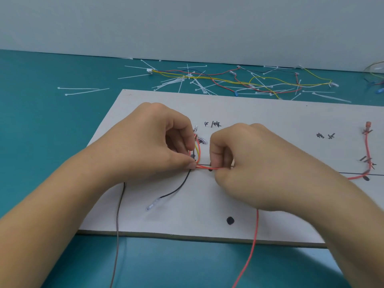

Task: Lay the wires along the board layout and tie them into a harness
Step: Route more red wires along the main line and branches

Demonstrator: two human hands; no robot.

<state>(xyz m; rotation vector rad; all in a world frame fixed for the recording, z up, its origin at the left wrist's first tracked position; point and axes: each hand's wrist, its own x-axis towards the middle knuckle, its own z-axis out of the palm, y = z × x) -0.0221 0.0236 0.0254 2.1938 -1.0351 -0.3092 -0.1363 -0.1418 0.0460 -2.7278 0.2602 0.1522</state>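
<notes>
Pinching red wires (204, 167) | left hand (153, 142), right hand (249, 163) clamped | stretch beneath right palm hidden

Both bare forearms reach in from the lower corners and converge. The left hand (158, 142) is knuckles up with its fingers curled, thumb and forefinger tips pinching the red wires (204, 167). The right hand (249, 163), just beside it and not touching it, is curled likewise, its thumb and bent fingers pinching the same wires.
</notes>
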